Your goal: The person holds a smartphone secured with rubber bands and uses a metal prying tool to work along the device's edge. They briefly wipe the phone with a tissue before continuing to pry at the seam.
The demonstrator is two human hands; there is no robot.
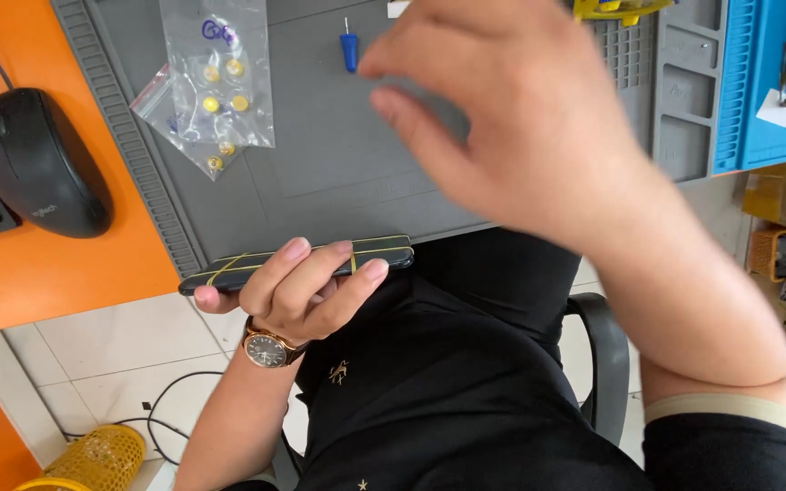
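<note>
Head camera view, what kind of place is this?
Probably a phone or small-electronics repair bench: a grey work mat with tray slots, a small blue screwdriver, a plastic bag of tiny yellow parts, and a rubber-banded phone in the left hand.

Open passage: we see bare grey mat [338, 173] at centre. Obstacles: parts bag [211, 82] on the left, blue screwdriver [349, 47] at the far edge, mouse [38, 164] beyond.
</note>
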